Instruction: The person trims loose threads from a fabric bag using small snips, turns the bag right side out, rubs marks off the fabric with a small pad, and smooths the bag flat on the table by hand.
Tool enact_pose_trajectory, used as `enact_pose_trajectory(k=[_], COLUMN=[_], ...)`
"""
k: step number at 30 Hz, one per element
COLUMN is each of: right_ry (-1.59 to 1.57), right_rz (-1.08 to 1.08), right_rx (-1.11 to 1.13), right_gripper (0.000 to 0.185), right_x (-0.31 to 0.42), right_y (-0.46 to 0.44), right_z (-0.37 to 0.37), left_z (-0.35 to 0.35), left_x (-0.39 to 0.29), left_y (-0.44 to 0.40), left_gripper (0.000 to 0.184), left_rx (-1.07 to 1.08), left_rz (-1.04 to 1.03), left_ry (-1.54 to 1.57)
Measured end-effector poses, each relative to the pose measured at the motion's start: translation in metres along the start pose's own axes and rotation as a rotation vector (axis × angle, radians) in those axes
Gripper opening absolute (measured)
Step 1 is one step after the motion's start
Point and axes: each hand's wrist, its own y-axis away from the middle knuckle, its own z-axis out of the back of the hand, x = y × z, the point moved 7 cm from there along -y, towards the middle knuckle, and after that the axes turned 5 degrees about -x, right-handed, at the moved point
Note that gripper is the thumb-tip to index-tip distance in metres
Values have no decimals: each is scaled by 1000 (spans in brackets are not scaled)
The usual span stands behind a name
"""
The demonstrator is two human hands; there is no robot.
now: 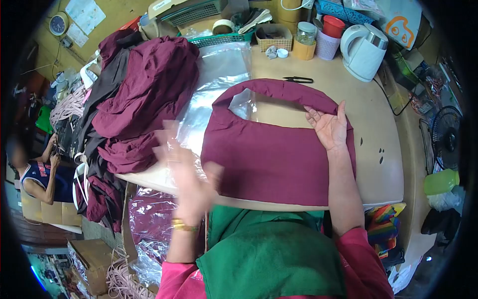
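Note:
A maroon cloth bag (pixel 269 164) with a wide padded strap lies flat on the table in front of me. My right hand (pixel 329 130) rests palm up at the right side of the strap, with its fingers and thumb apart against the cloth. Left of the bag, my left hand (pixel 186 167) is blurred by motion; its thumb and fingers look spread, and I see nothing held in them. Beneath and beyond that hand lie clear plastic sleeves (pixel 219 65), partly covered by the bag.
Maroon and dark cloth (pixel 149 84) is heaped at the left. Small black thread snips (pixel 298 79) lie behind the strap. Farther back stand baskets, a jar (pixel 305 34) and a white electric kettle (pixel 364 52). Another person (pixel 42 174) sits at far left; a fan (pixel 446 137) is at right.

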Motion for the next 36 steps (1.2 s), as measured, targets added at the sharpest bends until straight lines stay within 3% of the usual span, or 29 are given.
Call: enact_pose_trajectory(k=[1, 3, 5, 6, 7, 9, 11, 14, 16, 17, 18, 19, 21, 22, 24, 27, 29, 32, 33, 36], right_ry=[2, 13, 36, 51, 51, 236, 246, 342, 636, 639, 872, 1104, 1207, 1370, 1756, 1942, 1996, 1968, 2003, 1983], right_rz=[-6, -40, -68, -77, -82, -35, -26, 16, 169, 163, 231, 301, 298, 429, 575, 758, 590, 381, 360, 335], right_rx=[1, -32, 15, 56, 47, 65, 63, 65, 6, 6, 26, 51, 85, 171, 301, 377, 565, 713, 736, 749], right_gripper=[98, 94, 89, 86, 86, 78, 73, 59, 42, 42, 38, 34, 35, 36, 42, 51, 61, 74, 76, 82], right_x=[1, 0, 1, 0, -1, -2, -4, -6, -6, -11, -16, -20, -22, -20, -20, -38, -67, -114, -123, -122], right_y=[1, 2, 2, 4, 6, 3, 4, 10, 13, 15, 19, 23, 29, 35, 47, 76, 111, 140, 140, 137], right_z=[2, 7, 7, 6, 6, -3, -7, -13, -17, -19, -26, -34, -47, -61, -82, -118, -150, -136, -128, -118], left_z=[-31, -79, -82, -70, -51, -5, 0, -27, -35, -37, -46, -54, -56, -69, -74, -76, -77, -71, -72, -77], left_x=[-22, -44, 13, 51, 77, 73, 67, 54, 53, 56, 61, 65, 63, 74, 72, 56, 42, 39, 41, 51], left_y=[17, 43, 56, 63, 68, 43, 42, 56, 57, 58, 62, 68, 69, 82, 90, 87, 89, 88, 90, 97], left_gripper=[66, 64, 62, 58, 53, 50, 66, 92, 89, 86, 71, 71, 56, 48, 48, 44, 38, 29, 23, 26], left_rx=[178, 582, 556, 631, 591, 379, 415, 446, 373, 298, 244, 239, 51, 45, 77, 92, 120, 191, 240, 313], left_rz=[-103, -262, -65, 303, 140, 43, 184, 364, 441, 516, 566, 572, 342, 579, 619, 596, 552, 519, 507, 435], left_ry=[252, 36, -66, 153, -302, -617, -159, 277, 336, 390, 542, 538, 668, 920, 955, 948, 1029, 869, 826, 817])
